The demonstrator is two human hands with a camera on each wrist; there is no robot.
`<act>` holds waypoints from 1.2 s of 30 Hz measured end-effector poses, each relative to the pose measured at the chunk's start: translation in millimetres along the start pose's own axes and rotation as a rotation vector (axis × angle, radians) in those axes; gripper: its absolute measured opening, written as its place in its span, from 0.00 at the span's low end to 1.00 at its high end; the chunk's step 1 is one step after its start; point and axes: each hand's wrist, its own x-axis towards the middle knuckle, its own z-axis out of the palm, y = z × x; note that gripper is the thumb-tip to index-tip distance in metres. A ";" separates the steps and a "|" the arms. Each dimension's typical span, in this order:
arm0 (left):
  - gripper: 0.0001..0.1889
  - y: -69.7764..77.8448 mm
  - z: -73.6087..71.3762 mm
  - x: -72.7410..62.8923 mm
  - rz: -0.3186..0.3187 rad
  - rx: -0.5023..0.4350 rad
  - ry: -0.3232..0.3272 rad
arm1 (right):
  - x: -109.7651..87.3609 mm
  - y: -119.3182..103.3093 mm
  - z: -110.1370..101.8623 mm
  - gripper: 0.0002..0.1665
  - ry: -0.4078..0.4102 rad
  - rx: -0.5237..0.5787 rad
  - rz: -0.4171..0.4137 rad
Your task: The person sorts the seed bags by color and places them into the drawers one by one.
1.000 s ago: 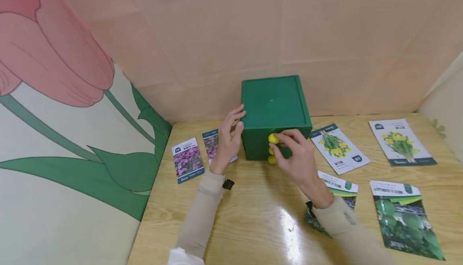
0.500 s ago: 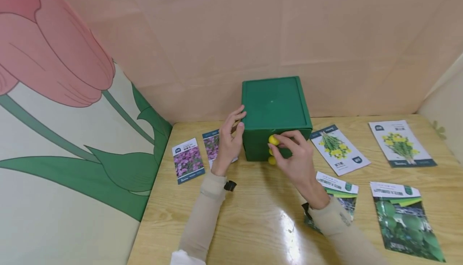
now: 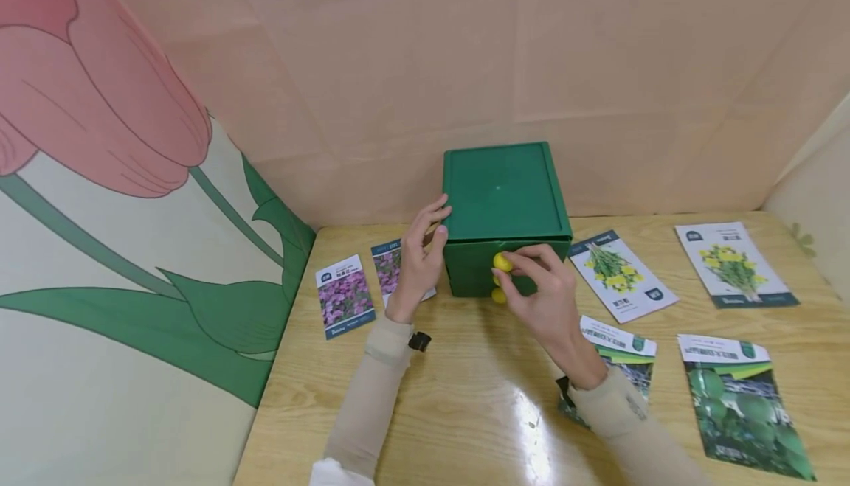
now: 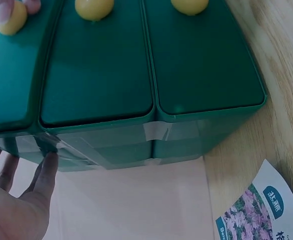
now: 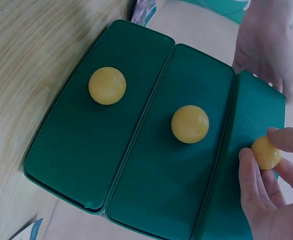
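A small green drawer cabinet (image 3: pixel 501 195) stands against the back wall, its three drawer fronts facing me. Each front has a round yellow knob; the middle knob (image 5: pixel 190 124) and the bottom knob (image 5: pixel 107 85) are free. With thumb and fingertips my right hand (image 3: pixel 547 301) pinches the top drawer knob (image 5: pixel 266 152). My left hand (image 3: pixel 418 261) touches the cabinet's left side near the top, fingers spread and loosely bent. The top drawer front (image 5: pixel 256 110) sits slightly out of line with the two below it.
Two purple-flower seed packets, one at far left (image 3: pixel 346 296), lie left of the cabinet. On the right are two yellow-flower packets (image 3: pixel 735 263) and two green ones (image 3: pixel 744 405), one partly under my right forearm. A peach cloth wall (image 3: pixel 398 88) stands behind.
Both hands keep their places on the cabinet and its top knob. A thin dark seam shows more clearly under the cabinet top's front edge; the whole view has shifted very slightly.
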 end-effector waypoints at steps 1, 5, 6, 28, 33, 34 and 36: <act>0.17 0.0 0.0 0.0 -0.002 -0.003 -0.002 | -0.4 -0.4 -0.4 0.16 0.001 0.000 0.000; 0.17 0.0 -0.4 -0.3 -0.007 -0.011 -0.006 | -1.9 -2.7 -1.9 0.16 -0.003 0.003 0.008; 0.17 0.0 -0.5 -0.3 -0.008 -0.012 -0.008 | -2.1 -3.2 -2.3 0.16 -0.004 0.004 0.010; 0.17 -0.4 -3.0 0.9 -0.007 0.006 -0.028 | -8.6 -9.2 -5.0 0.18 0.008 0.015 -0.009; 0.17 0.1 -3.1 0.5 -0.011 0.003 -0.033 | -10.9 -11.7 -6.5 0.17 0.003 0.013 0.001; 0.17 0.0 -3.1 0.4 -0.012 0.001 -0.033 | -11.1 -11.9 -6.5 0.18 0.008 0.012 -0.007; 0.17 -5.9 -2.5 -0.7 -0.011 0.003 -0.034 | -11.3 -12.5 -7.1 0.18 0.008 0.011 -0.009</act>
